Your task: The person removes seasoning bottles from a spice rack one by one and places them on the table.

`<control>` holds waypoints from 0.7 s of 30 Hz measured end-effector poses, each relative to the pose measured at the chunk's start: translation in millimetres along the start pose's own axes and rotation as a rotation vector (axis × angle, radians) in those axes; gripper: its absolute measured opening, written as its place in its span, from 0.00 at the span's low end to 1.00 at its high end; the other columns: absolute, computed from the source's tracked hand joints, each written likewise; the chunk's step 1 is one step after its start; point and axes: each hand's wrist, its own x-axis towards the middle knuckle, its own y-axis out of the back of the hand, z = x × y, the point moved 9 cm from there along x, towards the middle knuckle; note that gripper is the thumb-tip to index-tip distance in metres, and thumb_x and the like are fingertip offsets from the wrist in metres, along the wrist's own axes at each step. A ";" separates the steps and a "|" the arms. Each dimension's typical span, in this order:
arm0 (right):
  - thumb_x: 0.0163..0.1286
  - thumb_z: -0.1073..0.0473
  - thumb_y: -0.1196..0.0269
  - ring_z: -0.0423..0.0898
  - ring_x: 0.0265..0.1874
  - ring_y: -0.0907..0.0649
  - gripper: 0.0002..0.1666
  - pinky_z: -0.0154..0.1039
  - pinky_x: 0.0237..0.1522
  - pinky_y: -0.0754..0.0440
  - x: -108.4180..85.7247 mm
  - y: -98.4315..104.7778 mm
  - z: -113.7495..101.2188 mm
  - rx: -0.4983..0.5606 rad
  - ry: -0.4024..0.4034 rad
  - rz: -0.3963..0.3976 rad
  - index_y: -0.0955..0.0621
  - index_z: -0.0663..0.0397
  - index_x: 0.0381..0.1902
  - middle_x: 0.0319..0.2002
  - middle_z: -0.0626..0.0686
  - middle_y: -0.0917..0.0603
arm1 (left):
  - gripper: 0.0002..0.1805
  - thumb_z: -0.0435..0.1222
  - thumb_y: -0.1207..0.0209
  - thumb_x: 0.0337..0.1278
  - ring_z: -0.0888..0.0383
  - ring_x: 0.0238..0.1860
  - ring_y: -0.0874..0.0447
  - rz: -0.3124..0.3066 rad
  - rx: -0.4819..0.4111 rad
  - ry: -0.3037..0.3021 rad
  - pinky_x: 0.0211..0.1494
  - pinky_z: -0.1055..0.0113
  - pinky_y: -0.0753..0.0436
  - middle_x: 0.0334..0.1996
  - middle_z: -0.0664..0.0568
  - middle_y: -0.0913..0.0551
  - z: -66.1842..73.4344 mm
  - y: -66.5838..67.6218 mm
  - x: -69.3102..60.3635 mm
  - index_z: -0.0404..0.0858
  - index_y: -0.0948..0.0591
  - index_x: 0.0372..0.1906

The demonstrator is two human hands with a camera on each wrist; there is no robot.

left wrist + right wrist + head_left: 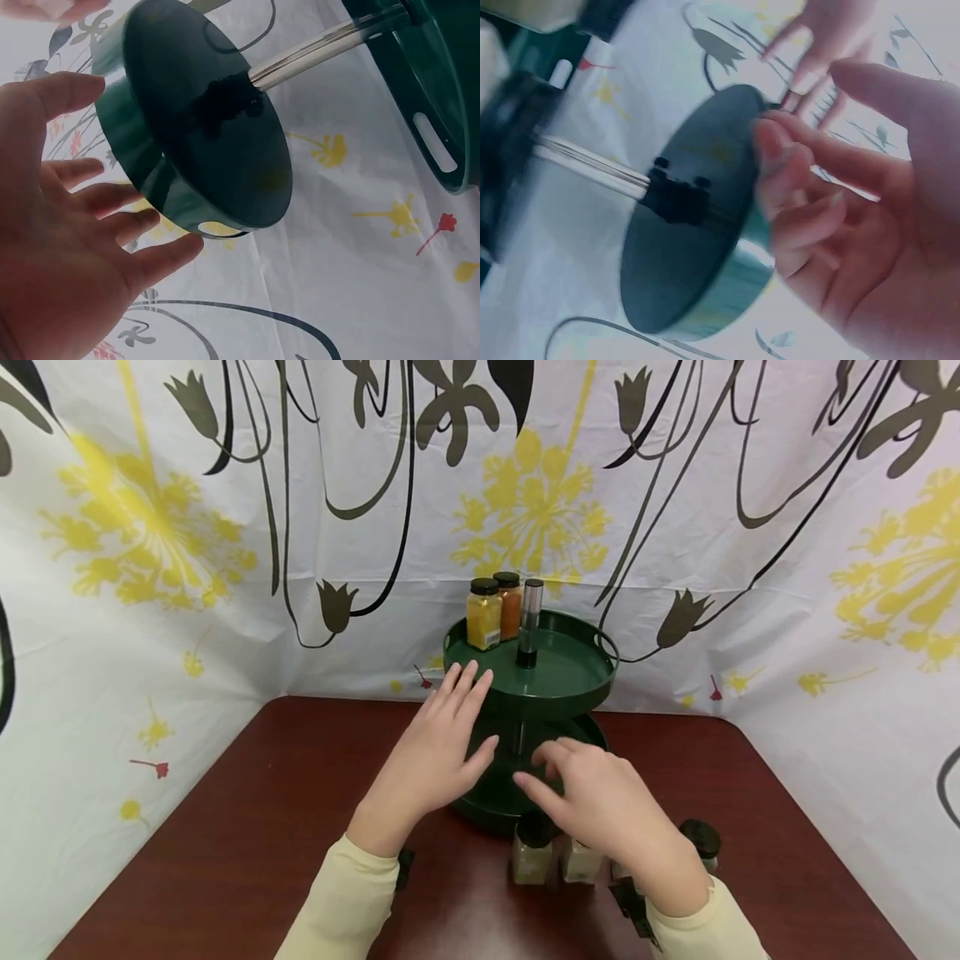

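A two-tier green turntable stand has an upper tray (573,664) and a lower tray (486,797), joined by a metal post (315,52). My left hand (431,747) is spread beside the upper tray's left front, its fingertips close to the rim; whether they touch is unclear. In front of the stand, my right hand (600,789) hovers with loosely bent fingers and nothing in its grasp. On the upper tray stand a jar of yellow spice (483,618) and a jar of orange spice (510,608), both black-lidded.
Several more spice jars stand on the dark red table (300,810) before the stand, including a greenish jar (532,862) and a pale jar (581,863). Another black-lidded jar (702,839) is partly hidden by the right forearm. Patterned white cloth (360,635) hangs around the table.
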 end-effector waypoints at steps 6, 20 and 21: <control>0.69 0.52 0.25 0.51 0.51 0.16 0.16 0.48 0.42 0.10 -8.9 37.7 -14.5 0.028 0.185 0.369 0.12 0.53 0.49 0.55 0.54 0.16 | 0.41 0.47 0.38 0.75 0.43 0.88 0.50 -0.035 0.019 0.021 0.84 0.39 0.35 0.86 0.42 0.44 0.4 -3.3 1.0 0.41 0.39 0.85; 0.80 0.42 0.37 0.58 0.86 0.42 0.45 0.73 0.75 0.31 2.2 11.5 1.4 -0.021 0.023 0.117 0.37 0.57 0.84 0.86 0.57 0.42 | 0.37 0.47 0.39 0.76 0.48 0.87 0.44 -0.017 0.110 -0.049 0.83 0.42 0.31 0.84 0.44 0.37 21.6 -1.9 -1.3 0.41 0.34 0.83; 0.80 0.40 0.38 0.58 0.87 0.43 0.47 0.73 0.76 0.32 2.4 10.4 4.3 -0.030 -0.005 0.097 0.38 0.57 0.84 0.87 0.57 0.43 | 0.36 0.47 0.39 0.76 0.48 0.86 0.42 -0.001 0.103 -0.072 0.82 0.43 0.30 0.83 0.44 0.35 24.2 -0.7 -1.4 0.41 0.32 0.82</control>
